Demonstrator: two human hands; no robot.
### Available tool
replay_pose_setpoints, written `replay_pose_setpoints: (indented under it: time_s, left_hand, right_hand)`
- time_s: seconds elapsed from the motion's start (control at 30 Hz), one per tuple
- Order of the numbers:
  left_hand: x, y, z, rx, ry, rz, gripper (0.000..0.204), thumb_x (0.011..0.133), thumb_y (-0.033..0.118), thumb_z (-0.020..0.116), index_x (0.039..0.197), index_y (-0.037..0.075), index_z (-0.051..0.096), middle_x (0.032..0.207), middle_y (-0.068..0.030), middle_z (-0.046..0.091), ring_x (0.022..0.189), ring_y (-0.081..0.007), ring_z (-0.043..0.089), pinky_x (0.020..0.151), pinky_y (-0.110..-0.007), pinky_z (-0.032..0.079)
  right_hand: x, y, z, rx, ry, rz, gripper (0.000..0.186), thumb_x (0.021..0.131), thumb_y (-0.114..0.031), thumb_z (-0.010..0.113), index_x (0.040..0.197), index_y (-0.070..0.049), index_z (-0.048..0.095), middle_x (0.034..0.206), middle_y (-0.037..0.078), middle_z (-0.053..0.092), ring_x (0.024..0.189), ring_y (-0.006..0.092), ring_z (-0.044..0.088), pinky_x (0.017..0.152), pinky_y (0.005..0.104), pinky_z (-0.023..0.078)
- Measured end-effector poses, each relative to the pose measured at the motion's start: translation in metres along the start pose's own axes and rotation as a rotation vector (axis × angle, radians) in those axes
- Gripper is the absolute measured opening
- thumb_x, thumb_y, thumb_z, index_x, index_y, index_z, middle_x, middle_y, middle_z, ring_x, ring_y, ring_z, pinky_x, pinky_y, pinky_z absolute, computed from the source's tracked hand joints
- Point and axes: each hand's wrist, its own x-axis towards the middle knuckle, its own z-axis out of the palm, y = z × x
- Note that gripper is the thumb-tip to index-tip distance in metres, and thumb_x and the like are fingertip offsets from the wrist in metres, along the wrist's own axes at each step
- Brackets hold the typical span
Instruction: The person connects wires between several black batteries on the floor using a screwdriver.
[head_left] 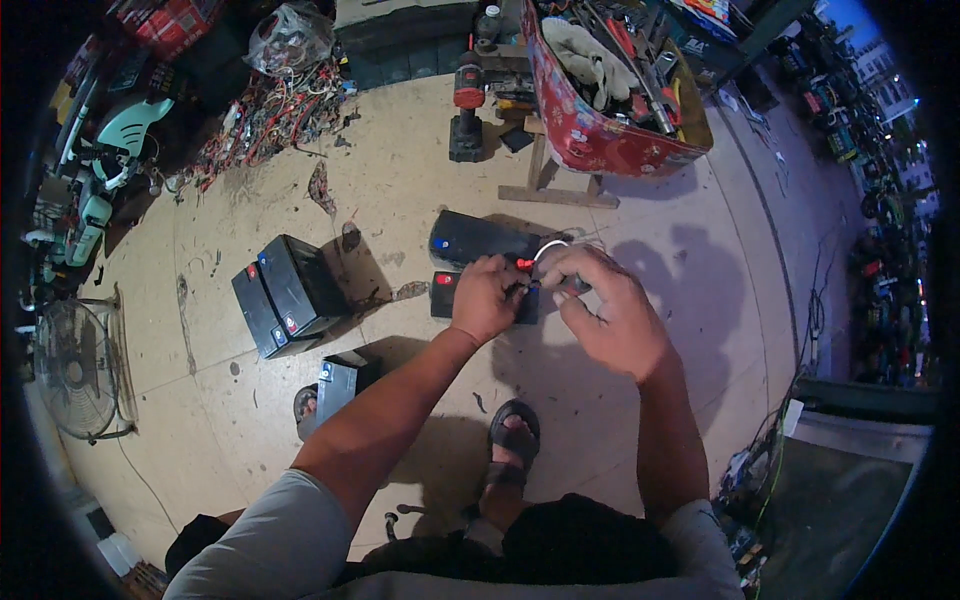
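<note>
Two black box-shaped batteries lie side by side on the floor before me. The far battery (470, 236) has a blue terminal mark, and the near battery (443, 305) a red one. My left hand (488, 302) is over the near battery, its fingertips pinched together at the right end; what they grip is hidden. A short white wire (548, 247) loops from a red connector (525, 264) at the far battery's right end toward my right hand (608, 315). The right thumb and fingers are closed around the wire's other part, close to the left fingertips.
Two more batteries (290, 295) stand together at left, and another battery (343, 375) is by my left foot. A cordless drill (467, 110) stands ahead beside a red tool-filled basin (625, 145) on a wooden stand (560, 190). A fan (78, 370) is far left; tangled wires (270, 130) lie behind.
</note>
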Motion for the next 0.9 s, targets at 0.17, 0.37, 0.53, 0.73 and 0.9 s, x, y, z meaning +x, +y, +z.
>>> replay_pose_setpoints:
  time_s: [0.17,0.37,0.53,0.73,0.9]
  left_hand:
    - [0.0,0.002,-0.002,-0.045,0.029,0.061,0.027,0.076,0.017,0.08,0.102,0.012,0.077,0.102,-0.0096,0.067,0.101,-0.0344,0.061,0.087,-0.045,0.048]
    - [-0.003,0.01,-0.009,-0.003,-0.009,0.053,0.034,0.077,0.02,0.081,0.108,0.007,0.075,0.104,-0.0128,0.066,0.102,-0.0357,0.061,0.089,-0.047,0.047]
    - [-0.005,0.011,-0.006,0.05,0.04,0.047,0.03,0.077,0.021,0.079,0.104,0.008,0.075,0.104,-0.0134,0.066,0.103,-0.0359,0.06,0.089,-0.047,0.047]
    - [-0.002,0.003,-0.002,0.034,-0.038,0.106,0.027,0.077,0.017,0.078,0.102,0.009,0.075,0.102,-0.0131,0.065,0.102,-0.0353,0.06,0.089,-0.046,0.047]
    - [-0.004,0.003,-0.009,-0.06,-0.044,0.116,0.032,0.08,0.016,0.077,0.11,0.007,0.072,0.109,-0.0146,0.066,0.106,-0.0382,0.061,0.093,-0.048,0.049]
  right_hand:
    - [0.013,0.007,0.036,0.108,0.294,0.213,0.013,0.095,-0.01,0.071,0.104,-0.001,0.067,0.099,0.01,0.071,0.089,0.0209,0.067,0.083,0.033,0.053]
    - [0.015,0.038,0.065,0.281,0.778,0.259,0.019,0.096,-0.01,0.073,0.11,0.002,0.075,0.1,0.008,0.077,0.091,0.014,0.069,0.086,0.0295,0.054]
    - [0.028,0.028,0.052,0.371,0.6,0.285,0.019,0.093,-0.007,0.069,0.107,0.002,0.078,0.104,0.01,0.079,0.095,0.0149,0.072,0.09,0.0307,0.055]
    - [0.02,0.019,0.061,0.183,0.462,0.065,0.017,0.093,-0.006,0.07,0.107,0.0,0.079,0.102,0.007,0.079,0.089,0.0117,0.069,0.081,0.0283,0.055]
    - [0.034,0.032,0.006,0.549,-0.04,0.35,0.027,0.095,-0.016,0.07,0.118,-0.002,0.075,0.11,0.008,0.078,0.1,0.0157,0.07,0.091,0.0328,0.053]
